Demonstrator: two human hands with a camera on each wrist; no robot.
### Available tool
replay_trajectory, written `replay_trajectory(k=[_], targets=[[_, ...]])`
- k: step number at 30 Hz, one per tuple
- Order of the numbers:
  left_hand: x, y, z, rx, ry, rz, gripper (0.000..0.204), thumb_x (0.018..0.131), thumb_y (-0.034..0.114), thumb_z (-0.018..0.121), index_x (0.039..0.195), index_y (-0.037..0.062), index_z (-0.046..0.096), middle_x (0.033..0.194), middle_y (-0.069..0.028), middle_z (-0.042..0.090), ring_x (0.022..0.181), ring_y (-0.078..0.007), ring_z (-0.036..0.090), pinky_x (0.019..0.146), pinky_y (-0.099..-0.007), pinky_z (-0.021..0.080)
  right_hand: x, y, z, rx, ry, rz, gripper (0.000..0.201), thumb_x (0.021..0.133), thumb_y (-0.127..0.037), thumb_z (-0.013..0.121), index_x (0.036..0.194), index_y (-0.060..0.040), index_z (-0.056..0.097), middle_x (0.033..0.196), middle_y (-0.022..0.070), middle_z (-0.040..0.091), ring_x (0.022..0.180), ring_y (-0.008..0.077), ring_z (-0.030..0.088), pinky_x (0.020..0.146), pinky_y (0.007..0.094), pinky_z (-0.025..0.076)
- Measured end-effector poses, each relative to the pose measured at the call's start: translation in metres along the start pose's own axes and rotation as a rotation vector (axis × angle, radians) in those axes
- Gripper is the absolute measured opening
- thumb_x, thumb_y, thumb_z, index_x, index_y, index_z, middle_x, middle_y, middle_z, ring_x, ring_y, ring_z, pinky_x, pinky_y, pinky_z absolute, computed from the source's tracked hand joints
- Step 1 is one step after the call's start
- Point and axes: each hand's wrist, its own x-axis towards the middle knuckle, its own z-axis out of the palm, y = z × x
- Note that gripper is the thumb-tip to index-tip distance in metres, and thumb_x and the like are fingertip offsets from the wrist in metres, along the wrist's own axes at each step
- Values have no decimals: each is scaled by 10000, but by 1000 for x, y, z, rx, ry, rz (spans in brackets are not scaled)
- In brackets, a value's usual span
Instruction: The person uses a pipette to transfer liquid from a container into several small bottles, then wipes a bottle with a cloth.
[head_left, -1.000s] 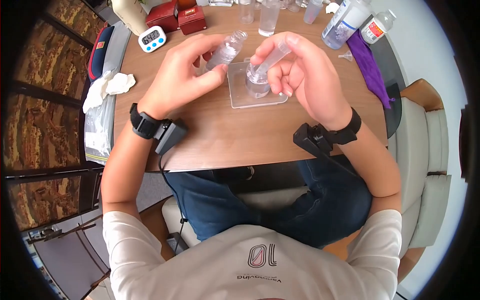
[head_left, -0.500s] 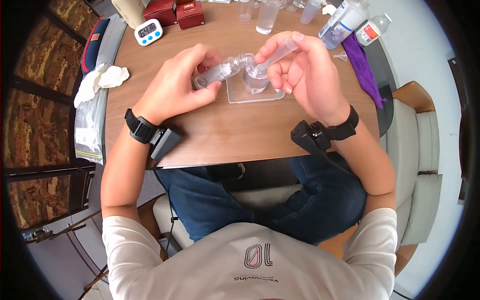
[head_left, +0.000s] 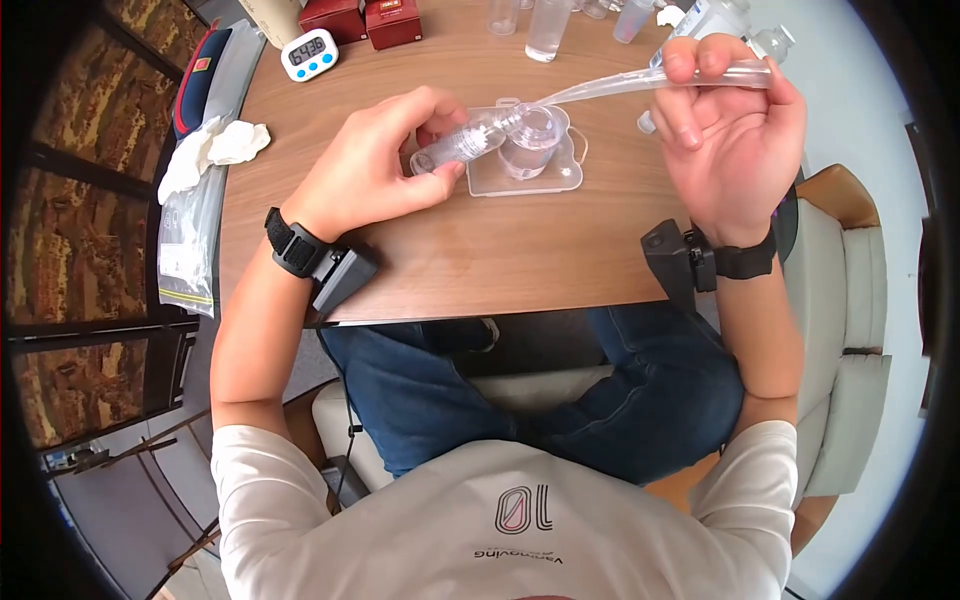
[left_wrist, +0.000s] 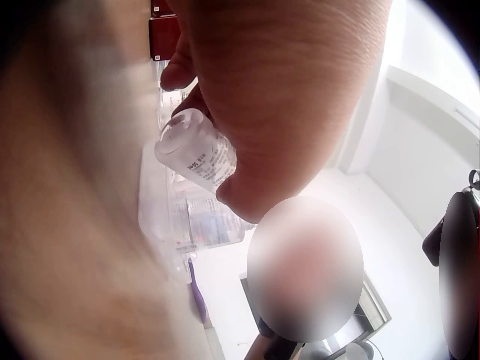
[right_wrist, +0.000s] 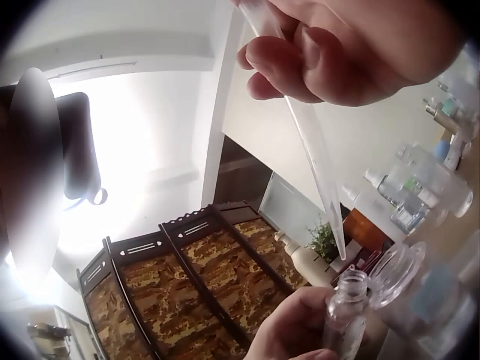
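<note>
The left hand [head_left: 385,160] grips a small clear bottle [head_left: 468,143], tilted with its uncapped neck toward a clear round jar [head_left: 530,150]. The jar stands on a clear plastic lid or tray [head_left: 500,186]. High to the right, the right hand [head_left: 735,140] holds a long clear dropper [head_left: 625,83], whose thin tip points down-left at the bottle's mouth. In the right wrist view the dropper's tip is just above the bottle neck [right_wrist: 352,285], with the jar [right_wrist: 401,277] beside it. The left wrist view shows the bottle's base [left_wrist: 180,139] between fingers and thumb.
A white timer [head_left: 309,55] and red boxes [head_left: 393,22] stand at the back left, near crumpled tissue [head_left: 238,143] at the left edge. Clear containers, including a cup [head_left: 548,30], line the back. Larger bottles [head_left: 712,22] stand at the back right, partly behind the right hand.
The right hand has moved right and away from the jar, and the dropper now lies nearly level, its full length exposed. The left hand still holds the bottle tilted toward the jar.
</note>
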Motion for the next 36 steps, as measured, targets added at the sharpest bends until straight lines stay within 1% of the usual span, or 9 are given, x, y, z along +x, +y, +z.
replay_trajectory(k=[2,5,7,11,13,17,19,28,36], targets=[[1,2,0,-2,-15,6,374,801,183,757,1121,34,634,958,-105,691,854,-244,667,711,-351,545,-1,6,1,-7,-5,13,493,1047,-410,249,1023,-44,578,1050,141,621,615,150,440,631,278,378],[1,1,1,24,-25,12,373,798,170,758,1129,44,639,965,-96,700,857,-233,669,698,-341,543,-1,13,4,-26,-8,20,510,1049,-434,258,1036,-47,590,1083,147,632,628,158,461,638,282,385],[0,-1,4,4,7,7,390,788,137,746,1148,35,637,953,-70,715,804,-171,620,718,-294,492,-1,14,1,-28,-33,29,524,1051,-457,263,1044,-53,597,1114,151,643,640,164,482,638,287,390],[1,0,5,-14,-5,-7,394,785,123,745,1154,36,636,966,-70,716,808,-168,622,719,-293,495,-4,13,1,-26,-20,10,525,1050,-449,249,1043,-54,594,1105,151,642,634,164,478,634,287,392],[1,0,5,1,-2,-2,370,791,140,754,1135,60,645,992,-77,718,864,-201,671,704,-324,541,-4,11,2,-20,-27,-4,525,1048,-438,232,1040,-56,592,1098,152,643,630,163,478,636,287,397],[0,-1,6,5,17,-4,377,790,144,759,1140,63,645,993,-76,721,866,-200,670,713,-320,539,-5,11,-1,-31,-56,-2,519,1047,-423,220,1035,-59,590,1093,154,642,626,164,477,637,288,403],[0,-1,5,7,4,3,397,785,114,756,1154,31,634,984,-73,708,820,-163,628,732,-290,500,-5,13,0,-32,-43,1,516,1047,-414,224,1038,-56,596,1093,158,644,624,166,479,638,290,407],[0,1,4,25,23,7,392,785,147,773,1148,68,649,982,-70,724,869,-206,666,737,-327,533,-5,15,6,-60,3,-12,631,1070,-506,202,1063,-47,635,1069,163,672,622,174,480,629,288,410],[0,1,4,29,31,18,384,785,147,770,1139,64,649,980,-70,721,864,-207,665,733,-328,533,-6,17,10,-52,20,-2,637,1078,-509,204,1063,-42,636,1065,169,678,617,161,482,611,278,406]])
